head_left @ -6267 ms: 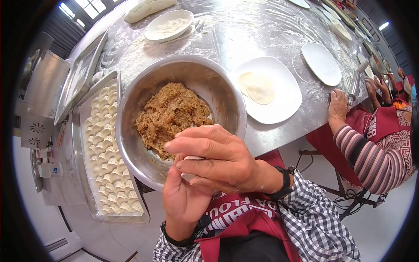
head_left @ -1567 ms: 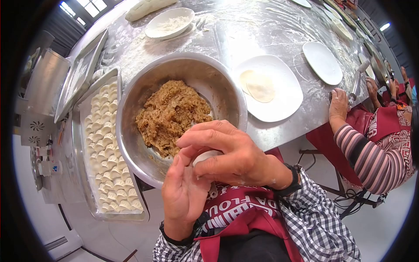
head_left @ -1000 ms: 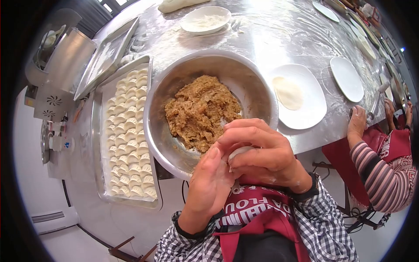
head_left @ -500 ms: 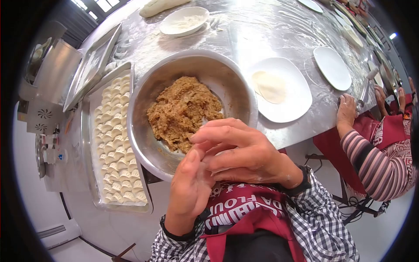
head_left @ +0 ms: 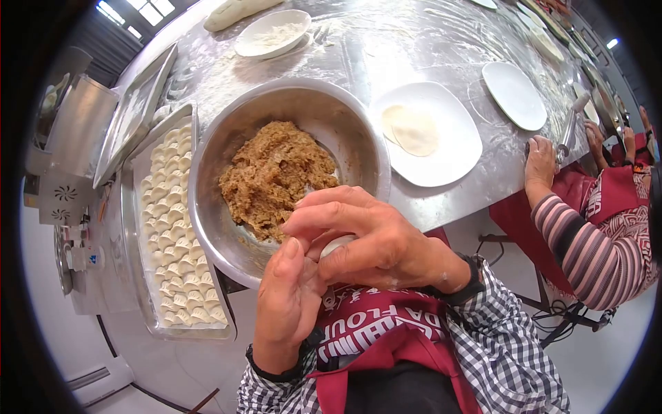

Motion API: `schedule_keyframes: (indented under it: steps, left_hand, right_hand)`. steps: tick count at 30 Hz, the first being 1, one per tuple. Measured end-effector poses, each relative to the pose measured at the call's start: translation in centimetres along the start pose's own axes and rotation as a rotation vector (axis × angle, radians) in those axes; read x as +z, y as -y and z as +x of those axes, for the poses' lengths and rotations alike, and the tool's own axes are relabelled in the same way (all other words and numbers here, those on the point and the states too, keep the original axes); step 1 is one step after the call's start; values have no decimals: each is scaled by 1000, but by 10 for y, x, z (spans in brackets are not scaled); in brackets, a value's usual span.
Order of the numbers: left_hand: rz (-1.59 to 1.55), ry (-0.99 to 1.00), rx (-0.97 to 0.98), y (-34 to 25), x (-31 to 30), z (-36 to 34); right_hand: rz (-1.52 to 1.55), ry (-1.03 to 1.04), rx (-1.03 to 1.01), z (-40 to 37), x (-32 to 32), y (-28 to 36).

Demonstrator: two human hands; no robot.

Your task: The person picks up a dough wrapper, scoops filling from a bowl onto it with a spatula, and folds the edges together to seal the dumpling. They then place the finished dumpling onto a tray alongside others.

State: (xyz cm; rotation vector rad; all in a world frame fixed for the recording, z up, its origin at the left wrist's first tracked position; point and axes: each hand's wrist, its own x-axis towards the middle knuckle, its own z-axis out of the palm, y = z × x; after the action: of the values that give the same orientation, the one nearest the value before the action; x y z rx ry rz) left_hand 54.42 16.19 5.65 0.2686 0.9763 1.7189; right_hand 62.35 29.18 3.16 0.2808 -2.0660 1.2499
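Just past the near rim of the metal bowl, my two hands are cupped together. Between them a small white dumpling peeks out, mostly covered by fingers. My right hand curls over it from above, its fingers bent and closed. From below left, my left hand presses against it with the thumb up. Inside the bowl lies a brown mound of minced filling. Round dough wrappers overlap on a white plate to the right of the bowl.
Rows of pleated dumplings fill a metal tray at left. Beyond the bowl, a plate of flour stands near a dough roll. Another white plate is at right, beside a person's hand at the floured table's edge.
The white dough between my fingers now shows, where it was hidden before. My hands have shifted slightly left, and the whole view has moved a little.
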Motion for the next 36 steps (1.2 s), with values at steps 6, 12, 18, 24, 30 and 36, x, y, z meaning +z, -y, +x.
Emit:
schedule_keyframes:
  steps: [6, 12, 18, 24, 30, 36]
  left_hand:
    - [-22, 49, 9, -1, -2, 0]
    - [8, 29, 9, -1, -1, -1]
    - [-7, 146, -17, -1, -10, 1]
    - [-73, 120, -13, 1, -9, 1]
    - [-196, 118, 2, 3, -12, 4]
    - [-197, 115, -20, 0, -9, 3]
  right_hand:
    - [-19, 12, -18, 1, -1, -1]
    - [-88, 20, -41, 3, 0, 1]
    - [2, 0, -42, 1, -2, -2]
    - [16, -75, 43, -1, -2, 0]
    - [-3, -71, -87, -2, -1, -9]
    - [23, -234, 96, 1, 5, 3]
